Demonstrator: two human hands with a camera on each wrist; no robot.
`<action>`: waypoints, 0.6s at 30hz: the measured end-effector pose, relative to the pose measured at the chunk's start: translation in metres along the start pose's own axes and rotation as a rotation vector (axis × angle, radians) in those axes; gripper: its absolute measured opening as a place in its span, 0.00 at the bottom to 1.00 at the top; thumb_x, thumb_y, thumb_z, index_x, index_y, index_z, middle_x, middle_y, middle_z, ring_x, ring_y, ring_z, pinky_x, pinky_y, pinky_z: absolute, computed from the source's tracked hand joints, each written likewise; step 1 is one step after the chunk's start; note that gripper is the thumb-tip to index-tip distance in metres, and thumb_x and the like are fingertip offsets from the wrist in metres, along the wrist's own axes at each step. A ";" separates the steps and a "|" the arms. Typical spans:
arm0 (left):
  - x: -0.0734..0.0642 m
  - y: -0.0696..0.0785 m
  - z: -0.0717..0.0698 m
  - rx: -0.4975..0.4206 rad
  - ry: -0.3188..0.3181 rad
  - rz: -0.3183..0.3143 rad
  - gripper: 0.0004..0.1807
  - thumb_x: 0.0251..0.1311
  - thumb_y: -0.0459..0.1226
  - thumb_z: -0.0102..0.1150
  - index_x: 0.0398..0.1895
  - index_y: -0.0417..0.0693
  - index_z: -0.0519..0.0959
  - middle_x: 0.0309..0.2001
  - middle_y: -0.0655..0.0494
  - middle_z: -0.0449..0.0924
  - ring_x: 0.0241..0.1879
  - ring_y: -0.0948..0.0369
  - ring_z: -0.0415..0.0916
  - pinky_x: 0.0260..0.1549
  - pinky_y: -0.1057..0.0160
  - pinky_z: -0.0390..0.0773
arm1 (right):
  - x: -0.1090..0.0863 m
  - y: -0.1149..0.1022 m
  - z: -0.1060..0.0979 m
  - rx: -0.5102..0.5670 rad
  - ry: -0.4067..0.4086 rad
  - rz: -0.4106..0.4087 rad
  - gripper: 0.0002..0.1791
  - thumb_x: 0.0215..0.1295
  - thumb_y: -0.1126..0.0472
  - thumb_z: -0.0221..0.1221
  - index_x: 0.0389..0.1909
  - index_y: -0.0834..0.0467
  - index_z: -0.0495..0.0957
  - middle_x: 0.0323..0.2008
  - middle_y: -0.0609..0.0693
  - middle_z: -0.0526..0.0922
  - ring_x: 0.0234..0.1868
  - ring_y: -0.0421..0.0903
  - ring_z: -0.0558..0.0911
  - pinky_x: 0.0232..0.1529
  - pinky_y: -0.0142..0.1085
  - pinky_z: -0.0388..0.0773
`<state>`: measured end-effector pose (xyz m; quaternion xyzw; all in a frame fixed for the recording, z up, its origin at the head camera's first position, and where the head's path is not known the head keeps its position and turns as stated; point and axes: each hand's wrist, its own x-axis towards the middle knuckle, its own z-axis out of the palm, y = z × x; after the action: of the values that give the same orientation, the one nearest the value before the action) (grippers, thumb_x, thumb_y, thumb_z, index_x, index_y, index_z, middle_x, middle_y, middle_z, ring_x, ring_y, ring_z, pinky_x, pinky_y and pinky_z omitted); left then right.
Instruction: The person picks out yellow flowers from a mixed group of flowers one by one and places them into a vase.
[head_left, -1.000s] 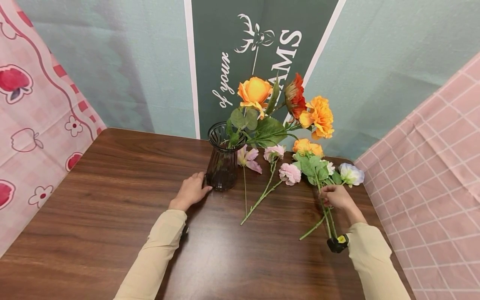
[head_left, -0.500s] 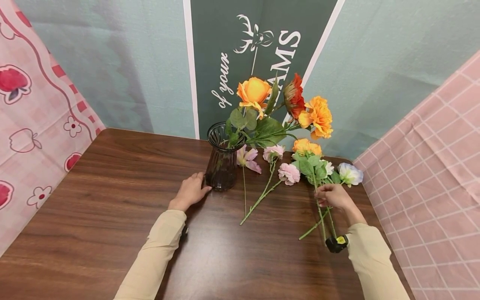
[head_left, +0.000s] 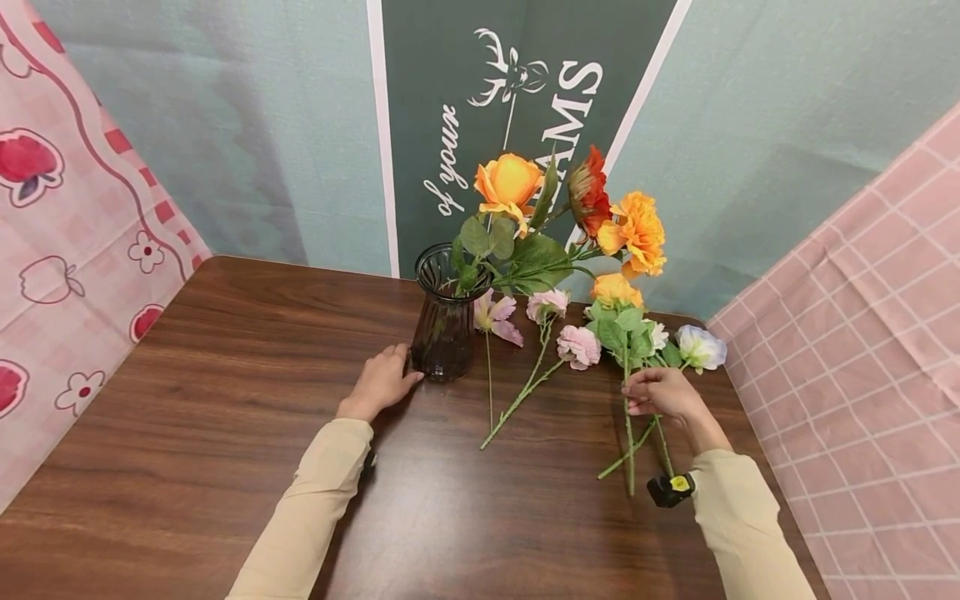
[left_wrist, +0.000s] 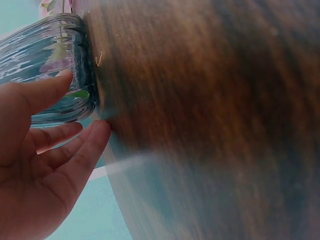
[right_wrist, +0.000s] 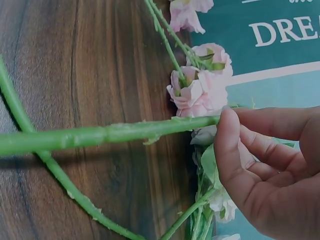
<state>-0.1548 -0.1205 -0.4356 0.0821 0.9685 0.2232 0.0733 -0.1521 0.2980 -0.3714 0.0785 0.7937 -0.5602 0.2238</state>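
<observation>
My right hand (head_left: 663, 393) pinches the green stem (right_wrist: 110, 134) of an orange flower (head_left: 617, 290) between thumb and index finger. Its bloom and leaves point toward the back wall, above a white flower (head_left: 658, 336) and a bluish-white flower (head_left: 702, 348). My left hand (head_left: 382, 382) rests on the table beside a dark ribbed glass vase (head_left: 442, 337); thumb and fingers lie relaxed at its base, not curled round it. The upright vase bears an orange rose (head_left: 508, 182), a red flower (head_left: 590, 193) and a ruffled orange flower (head_left: 637, 233), all leaning right.
Between vase and right hand lie a lilac flower (head_left: 495, 317) and a branched stem with pink flowers (head_left: 579, 347). Other green stems (head_left: 618, 462) cross under the right hand. The wooden table (head_left: 225, 400) meets fabric backdrops at the back and sides.
My right hand has shifted slightly left with the orange flower, and the stem's lower end has swung left, away from the other stems. The left hand and vase have stayed put.
</observation>
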 end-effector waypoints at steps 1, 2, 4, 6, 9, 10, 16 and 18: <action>0.000 0.000 0.000 -0.001 0.000 -0.001 0.33 0.61 0.44 0.55 0.59 0.26 0.62 0.55 0.29 0.66 0.52 0.39 0.68 0.49 0.46 0.69 | 0.000 0.000 0.000 0.009 -0.001 0.000 0.09 0.61 0.74 0.52 0.38 0.77 0.70 0.25 0.54 0.77 0.23 0.43 0.80 0.30 0.36 0.80; 0.000 0.000 0.000 -0.003 0.001 -0.002 0.33 0.61 0.44 0.55 0.59 0.26 0.62 0.55 0.29 0.66 0.52 0.39 0.68 0.49 0.46 0.69 | 0.000 -0.001 0.001 0.019 -0.006 -0.002 0.08 0.61 0.74 0.52 0.38 0.77 0.70 0.25 0.54 0.77 0.23 0.43 0.80 0.30 0.36 0.80; -0.001 0.001 -0.001 -0.002 0.006 0.004 0.32 0.61 0.44 0.55 0.59 0.25 0.63 0.55 0.29 0.66 0.51 0.39 0.68 0.48 0.46 0.70 | -0.001 -0.001 0.002 0.046 -0.015 -0.003 0.07 0.61 0.74 0.52 0.37 0.76 0.71 0.24 0.54 0.78 0.23 0.44 0.80 0.30 0.36 0.80; -0.001 0.001 -0.001 -0.003 0.007 0.003 0.33 0.61 0.44 0.55 0.59 0.26 0.63 0.55 0.29 0.66 0.51 0.39 0.68 0.49 0.46 0.69 | -0.001 -0.002 0.003 0.077 -0.024 -0.001 0.05 0.60 0.75 0.52 0.36 0.74 0.72 0.24 0.54 0.78 0.23 0.44 0.80 0.31 0.36 0.80; -0.001 0.001 -0.001 -0.006 0.005 0.003 0.33 0.61 0.44 0.55 0.59 0.26 0.62 0.55 0.29 0.66 0.52 0.39 0.68 0.49 0.46 0.69 | -0.002 -0.004 0.005 0.123 -0.046 0.000 0.03 0.61 0.75 0.51 0.33 0.71 0.73 0.24 0.54 0.79 0.24 0.44 0.80 0.31 0.35 0.80; -0.001 0.001 -0.001 -0.006 0.005 0.003 0.33 0.61 0.44 0.55 0.59 0.26 0.62 0.56 0.30 0.66 0.52 0.39 0.67 0.50 0.46 0.69 | -0.002 -0.004 0.005 0.140 -0.052 0.001 0.04 0.61 0.76 0.50 0.33 0.69 0.73 0.25 0.54 0.79 0.24 0.44 0.80 0.31 0.35 0.80; -0.001 0.002 -0.001 -0.001 0.009 0.007 0.33 0.61 0.45 0.55 0.59 0.26 0.63 0.55 0.30 0.67 0.52 0.40 0.68 0.49 0.46 0.69 | -0.002 -0.006 0.008 0.236 -0.060 -0.001 0.09 0.60 0.77 0.49 0.28 0.64 0.74 0.26 0.55 0.80 0.24 0.44 0.80 0.32 0.36 0.80; -0.001 0.002 -0.001 0.000 0.007 0.006 0.33 0.61 0.45 0.55 0.59 0.26 0.63 0.54 0.30 0.67 0.52 0.40 0.68 0.49 0.46 0.69 | -0.002 -0.006 0.010 0.262 -0.068 -0.001 0.10 0.60 0.78 0.49 0.27 0.63 0.75 0.26 0.54 0.80 0.24 0.44 0.80 0.32 0.35 0.80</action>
<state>-0.1537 -0.1196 -0.4336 0.0843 0.9685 0.2238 0.0690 -0.1496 0.2873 -0.3681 0.0877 0.7057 -0.6614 0.2383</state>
